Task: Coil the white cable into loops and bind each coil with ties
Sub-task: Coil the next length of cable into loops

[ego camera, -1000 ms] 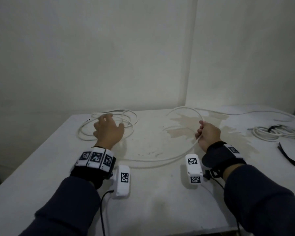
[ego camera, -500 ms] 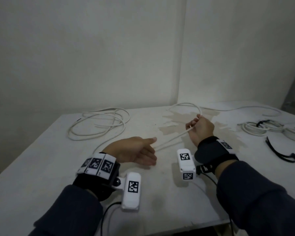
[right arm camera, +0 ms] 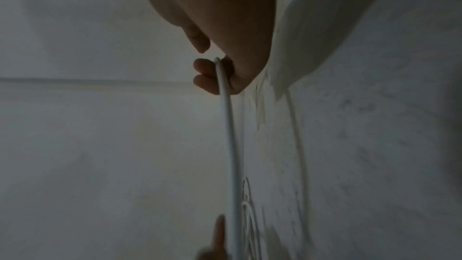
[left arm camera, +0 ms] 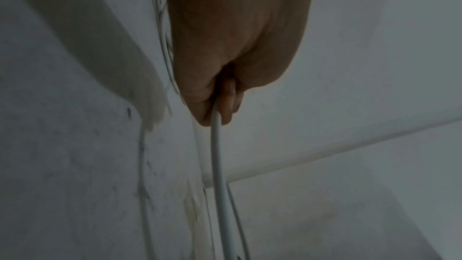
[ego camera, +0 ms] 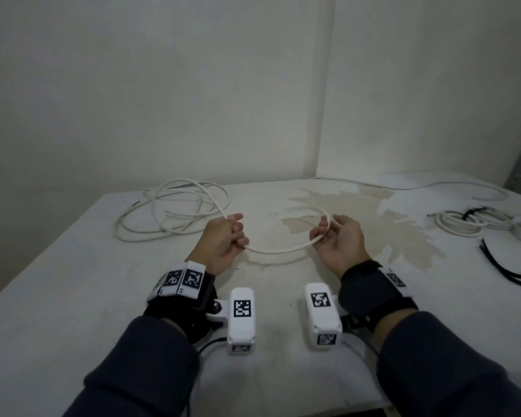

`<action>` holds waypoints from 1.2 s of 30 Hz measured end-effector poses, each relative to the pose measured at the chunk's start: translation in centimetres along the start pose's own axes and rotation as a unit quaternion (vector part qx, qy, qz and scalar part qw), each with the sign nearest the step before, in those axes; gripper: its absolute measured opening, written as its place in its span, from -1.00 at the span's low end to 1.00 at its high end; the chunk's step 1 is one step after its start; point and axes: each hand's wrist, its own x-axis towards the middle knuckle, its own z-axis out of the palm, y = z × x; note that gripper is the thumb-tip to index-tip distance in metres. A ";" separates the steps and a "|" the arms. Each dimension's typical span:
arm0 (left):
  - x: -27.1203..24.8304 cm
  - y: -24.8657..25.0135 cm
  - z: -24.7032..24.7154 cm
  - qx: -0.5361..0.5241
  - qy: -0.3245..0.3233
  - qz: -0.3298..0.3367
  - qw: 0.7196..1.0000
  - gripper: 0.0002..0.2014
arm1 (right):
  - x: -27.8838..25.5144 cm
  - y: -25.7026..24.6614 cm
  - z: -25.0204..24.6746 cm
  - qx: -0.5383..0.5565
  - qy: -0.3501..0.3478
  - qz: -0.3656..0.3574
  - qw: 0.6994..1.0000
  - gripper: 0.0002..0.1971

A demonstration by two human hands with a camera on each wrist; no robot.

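Both hands are up just over the tabletop (ego camera: 73,281) with the white cable (ego camera: 278,251) sagging between them. Left hand (ego camera: 223,239) has its grip curled tight around it, right hand (ego camera: 340,239) pinches it at the fingertips. The loose pile of cable lies back left, and a tied coil (ego camera: 469,224) plus black ties (ego camera: 506,266) sit far right.

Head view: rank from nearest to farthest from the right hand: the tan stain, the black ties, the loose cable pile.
From the right hand:
1. Tan stain, on the table right beside and behind it.
2. Black ties, off to its right.
3. Loose cable pile, far left, beyond the left hand.
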 end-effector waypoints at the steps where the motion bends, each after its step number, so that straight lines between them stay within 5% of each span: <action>1: 0.3 -0.1 -0.4 0.010 0.010 0.002 1.000 -0.81 | 0.7 -0.5 0.0 0.007 0.008 -0.008 1.000 -0.88; 13: 3.7 -1.0 -3.6 0.003 0.078 0.066 0.995 -0.89 | 4.5 1.3 1.0 -0.204 -0.046 -0.016 0.978 -0.88; 20: 2.8 -1.3 -2.0 0.046 -0.046 0.028 0.997 -0.87 | 3.2 2.0 1.4 -0.399 -0.093 -0.124 0.904 -0.71; 28: 1.1 -1.6 -1.2 0.176 -0.202 0.020 0.963 -0.86 | 0.3 2.9 2.9 -0.500 -0.233 -0.260 0.792 -0.71; 34: 1.0 -1.5 -0.9 0.116 -0.192 0.031 0.974 -0.83 | 0.2 2.4 2.5 -0.471 -0.230 -0.224 0.821 -0.89; 36: 1.1 -1.6 -0.8 0.050 -0.162 0.032 0.985 -0.83 | 0.3 2.3 2.5 -0.480 -0.253 -0.157 0.825 -0.70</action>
